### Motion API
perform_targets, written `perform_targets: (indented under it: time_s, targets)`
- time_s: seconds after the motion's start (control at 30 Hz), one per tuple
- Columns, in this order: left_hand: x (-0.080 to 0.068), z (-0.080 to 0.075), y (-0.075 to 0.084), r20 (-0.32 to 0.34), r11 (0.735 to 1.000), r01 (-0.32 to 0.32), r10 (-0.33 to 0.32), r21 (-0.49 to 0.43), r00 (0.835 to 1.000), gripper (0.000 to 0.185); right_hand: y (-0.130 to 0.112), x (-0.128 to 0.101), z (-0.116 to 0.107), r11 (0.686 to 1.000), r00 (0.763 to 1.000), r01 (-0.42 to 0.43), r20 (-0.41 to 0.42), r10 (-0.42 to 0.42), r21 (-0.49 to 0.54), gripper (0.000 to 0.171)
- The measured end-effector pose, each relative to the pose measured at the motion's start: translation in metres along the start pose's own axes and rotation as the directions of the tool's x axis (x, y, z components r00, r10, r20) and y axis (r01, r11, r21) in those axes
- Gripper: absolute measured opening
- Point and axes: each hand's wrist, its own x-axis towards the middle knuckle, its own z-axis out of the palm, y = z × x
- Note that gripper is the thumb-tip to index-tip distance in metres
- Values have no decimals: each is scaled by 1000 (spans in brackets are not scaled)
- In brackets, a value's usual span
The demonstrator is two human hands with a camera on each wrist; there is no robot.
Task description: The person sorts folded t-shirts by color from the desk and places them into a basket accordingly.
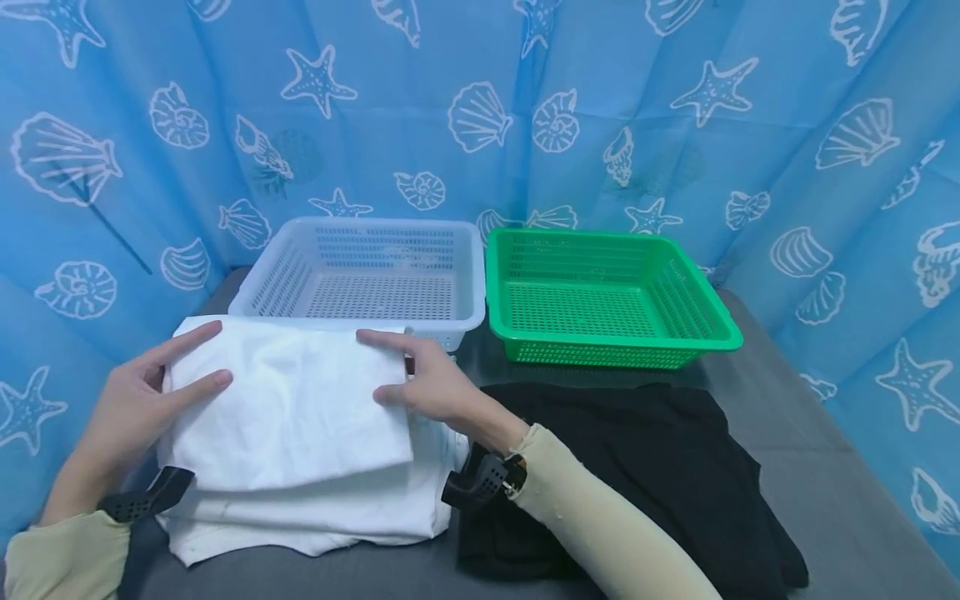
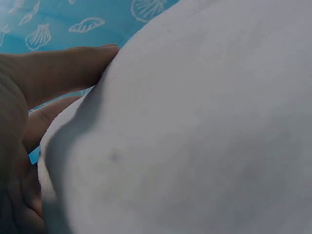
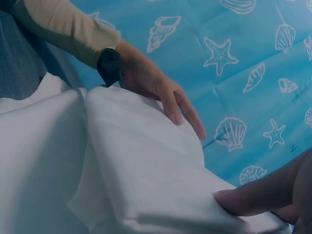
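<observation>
Right now I am folding the white garment [image 1: 292,433], which is lying in the lower left of the head view on the grey table [image 1: 810,467], just in front of the white basket [image 1: 367,275]. Its top layer is doubled over the rest, and I judge the fold is partly made. My left hand [image 1: 138,400] is lying on the left edge of that top layer, fingers straight and flat, thumb tucked at the cloth's side. My right hand [image 1: 427,379] is pressing the right edge near the frame's centre, fingers stretched out over the cloth and thumb against the fold; neither hand is curling round anything that I can see. The next move, as I judge it, is calling for both hands to be smoothing the layer flat and keeping the edges lined up before another fold. To the right of centre, a black garment [image 1: 660,475] is lying crumpled under my right forearm. Behind it the green basket [image 1: 607,292] is sitting just beside the white one. A blue curtain [image 1: 480,100] printed with shells and starfish is enclosing the table.
</observation>
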Motion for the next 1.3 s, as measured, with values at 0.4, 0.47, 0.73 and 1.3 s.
perform_targets:
  time_s: [0.4,0.47,0.73,1.3]
  targets:
    - [15,-8,32,39,982,-188,189,-13,981,90,-27,10,-34,989,994,87,-55,-93,-118,71]
    - [22,-10,38,76,981,-187,183,53,980,94,-29,16,-42,988,994,81,-58,-90,-134,73]
    - [65,-9,62,169,976,-156,129,152,977,97,-32,45,-75,982,993,-28,-118,6,-189,73]
    - [170,11,100,210,967,-111,63,230,976,90,-19,117,-122,977,940,-191,-304,154,-95,70]
